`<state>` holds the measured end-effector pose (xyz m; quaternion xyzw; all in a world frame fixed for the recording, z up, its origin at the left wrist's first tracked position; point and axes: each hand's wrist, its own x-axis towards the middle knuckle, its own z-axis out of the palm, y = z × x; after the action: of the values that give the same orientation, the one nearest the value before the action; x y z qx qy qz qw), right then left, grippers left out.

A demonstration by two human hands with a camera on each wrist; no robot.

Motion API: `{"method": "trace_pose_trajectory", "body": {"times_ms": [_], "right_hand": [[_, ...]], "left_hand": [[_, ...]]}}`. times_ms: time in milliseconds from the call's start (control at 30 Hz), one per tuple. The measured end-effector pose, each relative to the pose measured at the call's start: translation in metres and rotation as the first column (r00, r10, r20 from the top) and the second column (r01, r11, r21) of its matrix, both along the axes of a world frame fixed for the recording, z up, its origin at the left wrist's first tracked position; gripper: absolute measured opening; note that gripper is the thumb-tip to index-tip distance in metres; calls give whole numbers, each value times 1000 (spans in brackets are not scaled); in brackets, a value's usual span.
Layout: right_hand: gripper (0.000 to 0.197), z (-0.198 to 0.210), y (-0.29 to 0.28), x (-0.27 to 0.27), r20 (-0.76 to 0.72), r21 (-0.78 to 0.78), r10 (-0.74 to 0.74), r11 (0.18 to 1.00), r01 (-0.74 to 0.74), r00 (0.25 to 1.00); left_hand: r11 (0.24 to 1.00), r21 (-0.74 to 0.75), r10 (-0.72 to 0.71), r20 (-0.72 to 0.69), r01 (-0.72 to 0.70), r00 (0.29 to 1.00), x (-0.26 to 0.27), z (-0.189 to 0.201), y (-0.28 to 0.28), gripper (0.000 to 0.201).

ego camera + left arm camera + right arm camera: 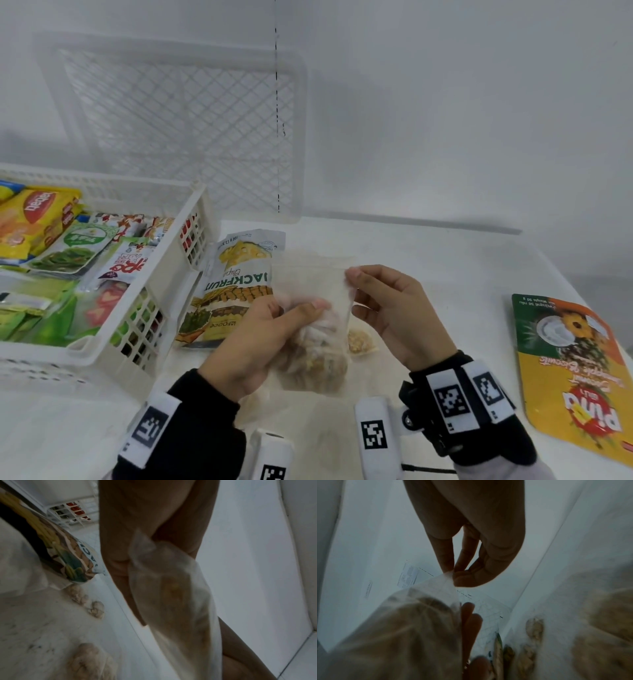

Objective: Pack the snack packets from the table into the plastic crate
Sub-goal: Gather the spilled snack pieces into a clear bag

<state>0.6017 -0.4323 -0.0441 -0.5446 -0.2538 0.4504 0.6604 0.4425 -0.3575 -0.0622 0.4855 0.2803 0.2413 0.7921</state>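
A white slatted plastic crate [164,274] is showing yellow, green and red-and-white printed snack packets [65,253]. The white-and-yellow jackfruit packet [233,287] is carrying dark green lettering. A clear plastic bag [318,325] is revealing beige and yellow pieces. The orange, yellow and green pineapple-biscuit packet [568,370] is displaying red-and-white lettering on the white table [445,260].

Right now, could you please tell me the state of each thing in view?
clear bag: lifted, held by both hands.
left hand: grips the bag's body.
right hand: pinches its top corner.
jackfruit packet: lying beside the crate.
Pina packet: flat on the table.
crate: partly filled.
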Motion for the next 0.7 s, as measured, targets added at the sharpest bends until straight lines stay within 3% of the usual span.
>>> {"method": "trace_pose_trajectory", "body": {"times_ms": [67, 233, 434, 534, 600, 700], "right_hand": [[5, -7, -3, -2, -22, -28, -21, 999, 20, 1000], [11, -36, -17, -10, -71, -187, -61, 981, 47, 996], [18, -60, -26, -14, -88, -232, -83, 971, 61, 993], [6, -60, -26, -13, -69, -199, -34, 980, 20, 997], [14, -60, -24, -13, -47, -193, -4, 981, -5, 999], [10, -61, -21, -15, -18, -195, -16, 981, 12, 1000]], "left_hand": [[998, -47, -45, -30, 44, 999, -2, -2, -1, 24], [978, -154, -161, -149, 138, 976, -14, -18, -10, 31], [987, -10, 153, -253, -161, 955, -15, -29, -5, 14], [981, 9, 189, -236, -193, 953, -15, -29, 1, 8], [982, 13, 184, -234, -186, 955, -16, -29, 2, 9], [983, 7, 181, -224, -184, 958, -17, -31, 3, 8]]}}
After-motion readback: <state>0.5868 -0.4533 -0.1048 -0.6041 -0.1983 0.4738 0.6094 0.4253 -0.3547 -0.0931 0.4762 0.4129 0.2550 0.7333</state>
